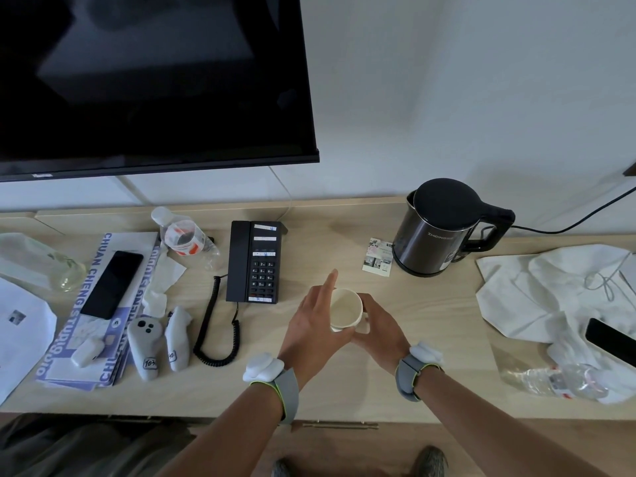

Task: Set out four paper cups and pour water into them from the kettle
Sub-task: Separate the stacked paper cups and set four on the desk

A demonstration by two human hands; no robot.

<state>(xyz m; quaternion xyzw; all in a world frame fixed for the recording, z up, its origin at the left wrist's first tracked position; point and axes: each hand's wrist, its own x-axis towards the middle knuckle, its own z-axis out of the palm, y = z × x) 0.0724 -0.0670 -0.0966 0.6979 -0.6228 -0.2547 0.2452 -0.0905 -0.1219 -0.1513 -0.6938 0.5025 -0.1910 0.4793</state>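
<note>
A white paper cup [346, 308], maybe a stack, stands upright in the middle of the wooden desk [344, 376]. My left hand [311, 327] touches its left side with the thumb under the rim and the forefinger stretched out past it. My right hand [377, 325] wraps around the cup's right side and base. The cup's inside looks empty. The dark electric kettle [437, 228] sits on its base at the back right, lid shut, handle pointing right, well apart from both hands.
A black desk phone [256, 261] with a coiled cord lies left of the cup. Further left are a water bottle [184, 235], brochures with a smartphone [112, 284], and two white controllers [158, 342]. A small card [378, 258] lies by the kettle. White cloth [550, 294] covers the right side. A TV [155, 80] hangs above.
</note>
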